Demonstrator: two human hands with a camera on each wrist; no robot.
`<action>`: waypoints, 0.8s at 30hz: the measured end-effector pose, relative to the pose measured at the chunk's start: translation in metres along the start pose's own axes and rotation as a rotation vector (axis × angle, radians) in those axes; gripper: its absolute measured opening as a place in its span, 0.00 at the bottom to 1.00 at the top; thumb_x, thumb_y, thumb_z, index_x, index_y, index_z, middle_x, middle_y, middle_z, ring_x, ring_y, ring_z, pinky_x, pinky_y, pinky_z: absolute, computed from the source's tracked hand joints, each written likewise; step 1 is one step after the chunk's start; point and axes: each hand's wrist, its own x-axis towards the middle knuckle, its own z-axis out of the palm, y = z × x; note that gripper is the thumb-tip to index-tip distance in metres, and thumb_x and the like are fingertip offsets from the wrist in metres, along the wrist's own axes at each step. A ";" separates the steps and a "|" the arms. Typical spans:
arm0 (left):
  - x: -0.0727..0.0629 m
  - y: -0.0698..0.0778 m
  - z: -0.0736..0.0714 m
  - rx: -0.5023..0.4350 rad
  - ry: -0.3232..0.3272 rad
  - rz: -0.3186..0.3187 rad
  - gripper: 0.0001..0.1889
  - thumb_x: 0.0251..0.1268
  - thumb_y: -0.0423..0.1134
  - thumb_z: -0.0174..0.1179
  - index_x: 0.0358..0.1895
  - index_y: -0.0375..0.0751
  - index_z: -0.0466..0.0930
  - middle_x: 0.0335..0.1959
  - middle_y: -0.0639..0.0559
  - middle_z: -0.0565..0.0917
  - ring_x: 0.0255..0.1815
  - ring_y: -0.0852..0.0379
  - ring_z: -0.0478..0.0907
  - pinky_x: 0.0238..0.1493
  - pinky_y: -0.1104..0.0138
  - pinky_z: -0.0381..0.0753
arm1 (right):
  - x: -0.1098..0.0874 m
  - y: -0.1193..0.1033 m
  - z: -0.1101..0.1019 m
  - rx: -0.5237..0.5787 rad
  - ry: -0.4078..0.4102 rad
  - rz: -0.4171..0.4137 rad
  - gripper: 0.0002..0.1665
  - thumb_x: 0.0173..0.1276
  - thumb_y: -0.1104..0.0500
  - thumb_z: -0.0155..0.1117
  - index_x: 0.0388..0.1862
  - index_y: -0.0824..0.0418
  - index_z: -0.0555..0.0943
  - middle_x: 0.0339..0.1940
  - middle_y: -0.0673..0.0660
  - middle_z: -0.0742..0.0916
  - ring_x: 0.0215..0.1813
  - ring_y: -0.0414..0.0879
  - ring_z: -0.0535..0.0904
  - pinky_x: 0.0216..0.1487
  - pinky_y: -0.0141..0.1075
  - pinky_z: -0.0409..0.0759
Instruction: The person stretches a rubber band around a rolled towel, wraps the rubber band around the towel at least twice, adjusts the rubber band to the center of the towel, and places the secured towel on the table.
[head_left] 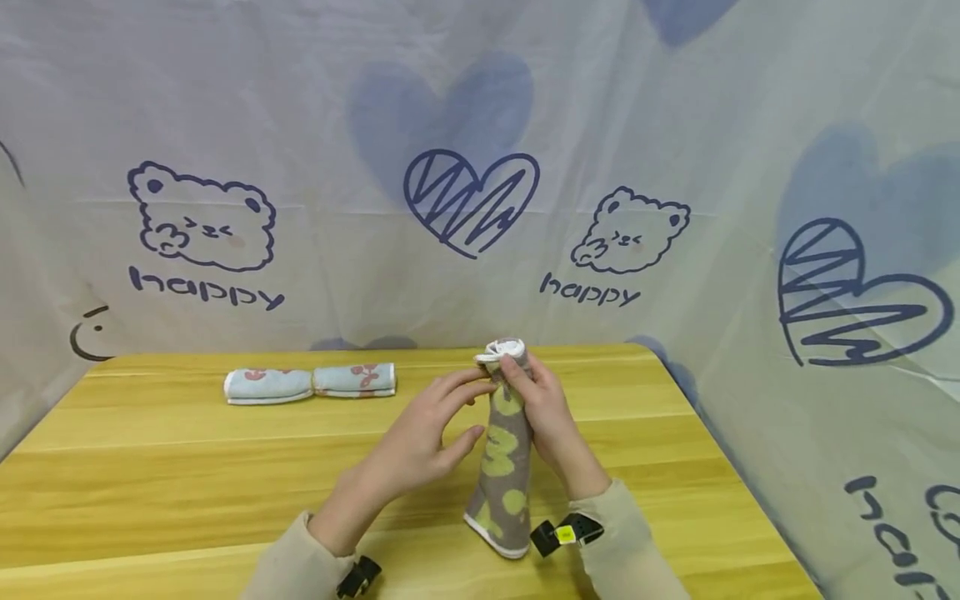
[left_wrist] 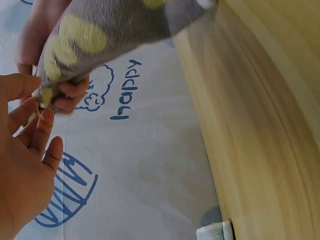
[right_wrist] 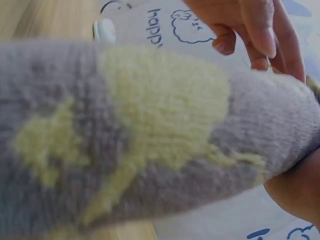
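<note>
In lower centre, my right grip holds the rolled towel, my left grip pinches a thin band, which could snap if I overstretch it.

1 gry/ylw towel + 1 lt-blu towel, 2 tot., 2 hands, 2 wrist straps, 1 tbl, 2 scribbled hearts

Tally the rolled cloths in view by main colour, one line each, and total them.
Pale blue rolled cloth with reddish motifs, lying on the yellow wood-grain table: 1
Grey-brown rolled cloth with yellow-green patches, held in the right hand: 1
Total: 2
</note>
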 end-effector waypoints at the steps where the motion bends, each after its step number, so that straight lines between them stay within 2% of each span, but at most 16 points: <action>1: 0.000 0.000 0.001 0.001 -0.010 -0.009 0.28 0.69 0.34 0.67 0.71 0.41 0.74 0.73 0.46 0.72 0.68 0.48 0.73 0.65 0.52 0.77 | 0.001 0.000 0.000 0.027 0.018 0.012 0.24 0.83 0.53 0.55 0.66 0.70 0.76 0.47 0.54 0.87 0.39 0.40 0.82 0.39 0.30 0.82; 6: -0.002 0.002 0.004 -0.007 -0.030 -0.050 0.31 0.68 0.33 0.68 0.74 0.40 0.72 0.68 0.44 0.73 0.64 0.49 0.75 0.63 0.53 0.79 | 0.005 -0.001 -0.001 0.124 0.101 0.050 0.25 0.84 0.49 0.55 0.67 0.65 0.76 0.46 0.52 0.88 0.41 0.41 0.84 0.41 0.31 0.83; 11: -0.002 0.004 0.010 -0.052 -0.116 -0.092 0.31 0.71 0.34 0.66 0.75 0.40 0.70 0.55 0.49 0.77 0.52 0.55 0.76 0.55 0.59 0.82 | 0.008 -0.006 -0.011 0.257 0.216 0.031 0.23 0.84 0.50 0.53 0.69 0.62 0.74 0.48 0.49 0.85 0.45 0.40 0.80 0.47 0.30 0.81; 13: -0.002 0.004 0.011 -0.066 -0.134 -0.121 0.27 0.72 0.34 0.65 0.73 0.40 0.72 0.51 0.51 0.78 0.49 0.57 0.76 0.53 0.61 0.83 | 0.010 -0.007 -0.016 0.319 0.215 0.009 0.21 0.86 0.50 0.50 0.68 0.60 0.74 0.48 0.49 0.84 0.45 0.40 0.79 0.48 0.30 0.80; 16: -0.003 0.003 0.010 -0.075 -0.116 -0.175 0.20 0.74 0.33 0.64 0.66 0.37 0.77 0.45 0.54 0.79 0.45 0.59 0.76 0.48 0.64 0.82 | 0.011 -0.008 -0.019 0.352 0.164 0.007 0.18 0.87 0.50 0.45 0.64 0.58 0.73 0.46 0.49 0.85 0.44 0.40 0.80 0.47 0.30 0.80; 19: -0.002 0.000 0.006 -0.074 -0.090 -0.232 0.10 0.75 0.32 0.62 0.55 0.37 0.82 0.40 0.55 0.81 0.40 0.60 0.78 0.42 0.65 0.81 | 0.010 -0.006 -0.016 0.337 0.110 0.011 0.17 0.87 0.51 0.43 0.62 0.58 0.73 0.44 0.50 0.85 0.42 0.41 0.81 0.45 0.31 0.82; 21: -0.002 -0.001 0.002 -0.085 -0.102 -0.271 0.05 0.76 0.32 0.61 0.48 0.39 0.84 0.37 0.56 0.82 0.37 0.62 0.78 0.39 0.66 0.81 | 0.009 -0.005 -0.015 0.325 0.095 0.004 0.17 0.87 0.51 0.43 0.62 0.58 0.73 0.45 0.50 0.85 0.42 0.41 0.81 0.45 0.31 0.82; 23: -0.003 -0.001 -0.004 -0.138 -0.126 -0.307 0.06 0.76 0.32 0.58 0.43 0.42 0.84 0.34 0.56 0.83 0.34 0.63 0.78 0.36 0.67 0.80 | 0.008 -0.005 -0.013 0.327 0.108 -0.009 0.17 0.87 0.51 0.44 0.62 0.58 0.73 0.45 0.51 0.85 0.43 0.41 0.81 0.46 0.31 0.81; 24: -0.003 -0.001 -0.007 -0.196 -0.138 -0.323 0.07 0.77 0.31 0.55 0.41 0.43 0.84 0.33 0.55 0.84 0.33 0.63 0.78 0.35 0.67 0.79 | 0.008 -0.004 -0.012 0.327 0.117 -0.017 0.17 0.87 0.51 0.44 0.62 0.58 0.73 0.46 0.51 0.85 0.44 0.41 0.81 0.47 0.31 0.81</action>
